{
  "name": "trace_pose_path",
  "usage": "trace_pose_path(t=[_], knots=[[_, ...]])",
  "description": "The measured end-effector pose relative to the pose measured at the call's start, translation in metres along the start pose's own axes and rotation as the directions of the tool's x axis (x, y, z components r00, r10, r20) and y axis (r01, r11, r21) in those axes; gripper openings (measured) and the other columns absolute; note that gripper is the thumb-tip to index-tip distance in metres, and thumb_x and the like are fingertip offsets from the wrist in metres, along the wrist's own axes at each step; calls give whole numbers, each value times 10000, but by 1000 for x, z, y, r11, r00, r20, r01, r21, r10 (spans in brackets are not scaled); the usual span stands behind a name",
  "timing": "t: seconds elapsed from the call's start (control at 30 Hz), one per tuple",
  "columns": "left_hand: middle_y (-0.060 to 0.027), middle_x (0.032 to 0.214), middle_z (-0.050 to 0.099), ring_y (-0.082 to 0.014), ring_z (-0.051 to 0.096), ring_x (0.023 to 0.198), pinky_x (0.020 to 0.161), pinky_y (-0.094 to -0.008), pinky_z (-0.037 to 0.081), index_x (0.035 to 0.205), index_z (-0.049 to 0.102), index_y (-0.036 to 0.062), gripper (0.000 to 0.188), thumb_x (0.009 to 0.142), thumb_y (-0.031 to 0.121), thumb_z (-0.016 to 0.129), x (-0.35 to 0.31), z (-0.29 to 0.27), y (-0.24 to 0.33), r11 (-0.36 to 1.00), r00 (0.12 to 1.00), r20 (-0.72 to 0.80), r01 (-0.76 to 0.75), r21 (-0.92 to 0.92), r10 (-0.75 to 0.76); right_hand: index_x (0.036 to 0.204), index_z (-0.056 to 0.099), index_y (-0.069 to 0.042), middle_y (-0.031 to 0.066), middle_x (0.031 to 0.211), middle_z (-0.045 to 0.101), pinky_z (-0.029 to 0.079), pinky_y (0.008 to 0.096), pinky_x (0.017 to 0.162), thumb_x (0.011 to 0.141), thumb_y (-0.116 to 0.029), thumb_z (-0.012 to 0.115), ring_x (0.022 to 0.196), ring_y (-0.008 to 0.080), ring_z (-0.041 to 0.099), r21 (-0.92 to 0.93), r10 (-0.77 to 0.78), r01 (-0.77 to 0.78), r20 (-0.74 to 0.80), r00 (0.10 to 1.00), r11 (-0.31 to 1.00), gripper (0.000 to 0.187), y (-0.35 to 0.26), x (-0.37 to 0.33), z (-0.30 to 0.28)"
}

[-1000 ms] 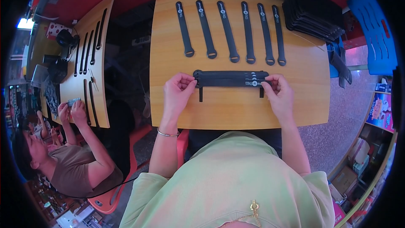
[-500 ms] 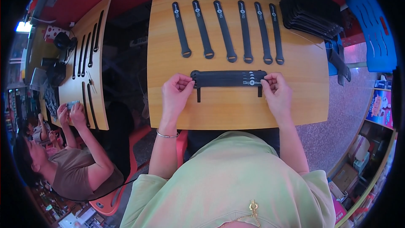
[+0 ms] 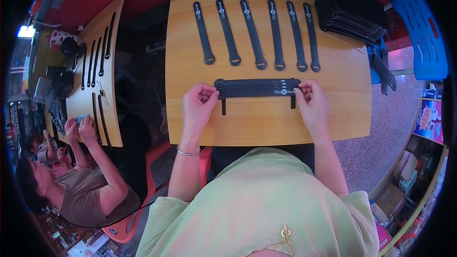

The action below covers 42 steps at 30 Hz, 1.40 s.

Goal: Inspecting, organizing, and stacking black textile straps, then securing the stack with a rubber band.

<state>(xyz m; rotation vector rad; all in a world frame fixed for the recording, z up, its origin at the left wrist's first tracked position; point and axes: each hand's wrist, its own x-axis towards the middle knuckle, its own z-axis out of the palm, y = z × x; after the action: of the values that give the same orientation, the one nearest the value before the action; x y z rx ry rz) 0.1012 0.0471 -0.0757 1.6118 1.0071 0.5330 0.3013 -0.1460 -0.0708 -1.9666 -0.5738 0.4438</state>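
Note:
A stack of black straps (image 3: 250, 89) with white print lies sideways across the table in front of me, its layers fanned slightly. My left hand (image 3: 200, 105) pinches the stack's left end between thumb and fingertips. At the right end my right hand (image 3: 312, 107) has the same kind of pinch. Two narrow black strips jut toward me from under the stack, a left strip (image 3: 223, 107) and a right strip (image 3: 293, 103), one beside each hand. Beyond the stack, several single black straps (image 3: 248, 35) lie spaced in a row, slotted round ends toward me.
The wooden table (image 3: 266, 126) ends just before my body. A pile of black flat pieces (image 3: 351, 13) fills its far right corner, near a blue plastic chair (image 3: 421, 33). On the left, a co-worker (image 3: 90, 195) handles something small at another table (image 3: 109, 95) with more black straps.
Hardly anything differs. Both hands keep their pinch on the strap stack, and the right hand has shifted very slightly.

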Motion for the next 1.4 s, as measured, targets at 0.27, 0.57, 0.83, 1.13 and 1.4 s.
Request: trace_pose_path(t=[0.27,0.57,0.83,1.13,1.4], knots=[[-8,692,614,-38,534,599,554,-171,436,819,614,-17,58,787,-24,661,0,1,-1,1000,1000,-5,-8,4,8,918,528,-26,30,688,538,431,232,514,809,-30,664,558,84,488,-9,16,-16,-3,1000,1000,174,-2,0,-1],[-14,684,608,-43,529,596,553,-176,433,816,610,-18,68,781,-15,669,-1,2,1,1000,1000,-16,-14,17,14,943,514,-19,44,698,548,445,248,526,809,-36,663,563,102,513,-31,-6,5,-22,1000,1000,201,-3,-1,1],[-18,677,602,-52,523,590,549,-183,431,808,606,-18,72,778,-12,671,-1,4,0,998,999,-32,-35,50,36,955,503,-16,65,753,519,453,269,555,800,-48,675,582,137,508,-87,-59,55,-50,997,995,233,0,-2,0],[-25,671,599,-55,514,583,536,-189,420,798,601,-17,80,766,-24,674,-2,4,-1,991,996,-43,-72,110,77,949,504,-21,72,736,491,434,305,558,786,-27,669,610,175,503,-85,-61,59,-19,998,995,232,4,1,0],[-60,702,598,-109,544,626,574,-236,437,851,620,-7,113,784,62,678,20,-22,30,928,994,-11,-95,361,106,1001,531,-33,45,753,507,445,259,517,832,14,606,582,121,522,196,56,-40,-79,995,980,191,9,-1,-3]])
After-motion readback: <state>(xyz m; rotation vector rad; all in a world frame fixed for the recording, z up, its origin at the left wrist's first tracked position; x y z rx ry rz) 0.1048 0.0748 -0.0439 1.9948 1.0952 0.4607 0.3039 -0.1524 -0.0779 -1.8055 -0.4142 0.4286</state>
